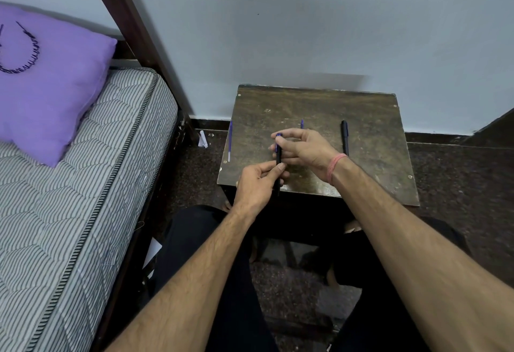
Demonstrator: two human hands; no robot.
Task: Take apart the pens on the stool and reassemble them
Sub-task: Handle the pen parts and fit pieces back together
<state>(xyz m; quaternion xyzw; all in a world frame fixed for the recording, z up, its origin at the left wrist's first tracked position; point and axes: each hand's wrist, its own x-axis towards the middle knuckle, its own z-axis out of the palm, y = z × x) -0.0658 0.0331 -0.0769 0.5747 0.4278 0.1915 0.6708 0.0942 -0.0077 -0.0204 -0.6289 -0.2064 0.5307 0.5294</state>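
Over the worn brown wooden stool point(361, 162), both hands hold one slim black pen with a blue end point(278, 157): left hand point(257, 182) pinches its lower barrel, right hand point(303, 148) grips the blue top. A black capped pen point(345, 136) lies near the right edge, a thin blue refill point(230, 140) along the left edge.
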